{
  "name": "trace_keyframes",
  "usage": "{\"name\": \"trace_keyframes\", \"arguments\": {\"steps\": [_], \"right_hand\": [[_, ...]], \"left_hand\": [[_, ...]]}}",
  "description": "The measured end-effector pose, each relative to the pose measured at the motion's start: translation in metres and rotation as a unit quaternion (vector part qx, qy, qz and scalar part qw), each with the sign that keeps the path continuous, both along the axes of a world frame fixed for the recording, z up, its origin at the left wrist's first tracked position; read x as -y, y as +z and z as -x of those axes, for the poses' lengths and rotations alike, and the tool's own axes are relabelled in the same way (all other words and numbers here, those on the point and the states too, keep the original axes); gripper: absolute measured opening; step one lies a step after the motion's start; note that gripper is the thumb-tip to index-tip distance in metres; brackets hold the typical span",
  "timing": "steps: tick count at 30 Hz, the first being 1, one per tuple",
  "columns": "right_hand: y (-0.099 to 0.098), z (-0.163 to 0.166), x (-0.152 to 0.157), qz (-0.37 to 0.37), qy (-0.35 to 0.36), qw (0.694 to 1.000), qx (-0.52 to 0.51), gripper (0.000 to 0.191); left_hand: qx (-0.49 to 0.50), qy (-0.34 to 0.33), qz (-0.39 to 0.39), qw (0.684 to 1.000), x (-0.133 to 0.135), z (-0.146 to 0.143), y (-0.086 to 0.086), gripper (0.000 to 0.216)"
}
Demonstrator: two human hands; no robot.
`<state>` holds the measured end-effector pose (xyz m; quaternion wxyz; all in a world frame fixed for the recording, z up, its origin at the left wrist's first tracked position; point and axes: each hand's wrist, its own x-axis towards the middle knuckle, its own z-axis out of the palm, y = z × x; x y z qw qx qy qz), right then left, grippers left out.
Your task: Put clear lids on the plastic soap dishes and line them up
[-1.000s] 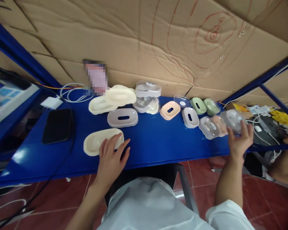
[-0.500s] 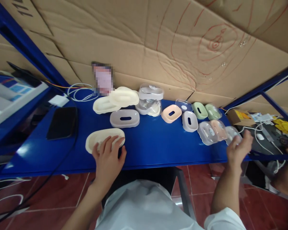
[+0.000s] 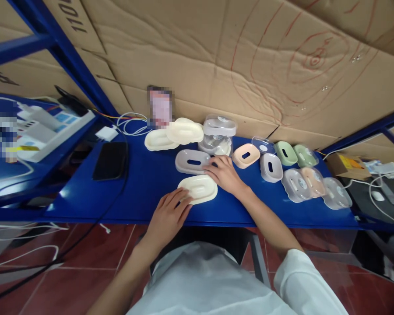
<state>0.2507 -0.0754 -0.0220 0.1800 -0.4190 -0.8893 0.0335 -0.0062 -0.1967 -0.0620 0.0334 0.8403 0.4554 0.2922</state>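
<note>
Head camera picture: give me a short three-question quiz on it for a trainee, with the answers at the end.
1. True or false: the black phone lies to the person's right of the cream dish.
2. Multiple choice: the left hand has its fingertips on which item? A the cream dish, B the peach dish, C a green dish.
3. Short answer: what colour is the table that the dishes lie on?
Key: 1 false; 2 A; 3 blue.
</note>
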Motion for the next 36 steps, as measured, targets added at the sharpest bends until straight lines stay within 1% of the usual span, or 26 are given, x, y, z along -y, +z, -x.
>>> {"name": "trace_keyframes", "arguments": {"steps": [3, 5, 7, 9, 12, 14, 16, 19, 21, 23, 25, 26, 28, 30, 32, 34, 35, 36], "right_hand": [[0.006, -0.019, 0.020, 0.017, 0.009, 0.997, -0.079, 0.032], [0.008, -0.025, 0.033, 0.038, 0.013, 0.994, -0.101, 0.034], [0.007, -0.028, 0.041, 0.037, -0.004, 0.997, -0.073, 0.038], [0.005, -0.032, 0.042, 0.010, -0.044, 0.999, -0.017, 0.041], [0.001, -0.050, 0.043, -0.031, -0.093, 0.995, 0.038, 0.041], [-0.002, -0.065, 0.049, -0.025, -0.087, 0.996, 0.021, 0.039], [-0.004, -0.075, 0.062, -0.001, -0.075, 0.997, -0.035, 0.035], [-0.005, -0.067, 0.087, 0.020, -0.058, 0.993, -0.105, 0.035], [-0.007, -0.050, 0.105, 0.014, -0.040, 0.995, -0.093, 0.035], [-0.011, -0.031, 0.120, 0.003, -0.031, 0.998, -0.052, 0.038], [-0.018, -0.020, 0.132, -0.011, -0.035, 0.999, -0.021, 0.043], [-0.021, -0.018, 0.136, -0.018, -0.036, 0.999, -0.016, 0.046], [-0.023, -0.022, 0.140, -0.022, -0.025, 0.999, -0.024, 0.049], [-0.016, -0.031, 0.132, 0.001, 0.001, 0.999, -0.051, 0.047], [-0.003, -0.040, 0.108, 0.014, 0.000, 0.996, -0.093, 0.043], [0.013, -0.046, 0.065, -0.011, -0.045, 0.991, -0.128, 0.042], [0.021, -0.047, 0.037, -0.037, -0.072, 0.988, -0.131, 0.043], [0.028, -0.047, 0.008, -0.052, -0.078, 0.988, -0.126, 0.045]], "left_hand": [[0.017, -0.007, 0.008, 1.000, -0.005, 0.005, -0.001, 0.028], [0.028, -0.028, 0.014, 0.999, -0.011, 0.005, -0.001, 0.029], [0.033, -0.071, 0.027, 0.997, -0.016, 0.003, 0.002, 0.024], [0.035, -0.105, 0.043, 0.993, -0.018, -0.001, 0.005, 0.019], [0.032, -0.112, 0.051, 0.992, -0.013, -0.006, 0.008, 0.015], [0.027, -0.109, 0.050, 0.992, -0.006, -0.010, 0.008, 0.017], [0.025, -0.098, 0.048, 0.994, -0.002, -0.014, 0.006, 0.026], [0.033, -0.070, 0.033, 0.996, -0.004, -0.018, 0.005, 0.047], [0.029, -0.067, 0.013, 0.997, -0.011, -0.018, 0.006, 0.052], [0.013, -0.095, -0.002, 0.995, -0.019, -0.017, 0.007, 0.048], [-0.002, -0.134, -0.001, 0.991, -0.025, -0.016, 0.006, 0.041], [-0.007, -0.149, 0.003, 0.989, -0.027, -0.015, 0.005, 0.038], [-0.012, -0.158, 0.008, 0.987, -0.029, -0.014, 0.003, 0.034], [-0.014, -0.154, 0.007, 0.988, -0.028, -0.016, 0.004, 0.032], [-0.014, -0.146, 0.004, 0.989, -0.026, -0.018, 0.006, 0.030], [-0.014, -0.134, -0.004, 0.991, -0.024, -0.020, 0.010, 0.030], [-0.013, -0.127, -0.011, 0.992, -0.023, -0.021, 0.011, 0.032], [-0.012, -0.122, -0.018, 0.992, -0.022, -0.021, 0.013, 0.034]]}}
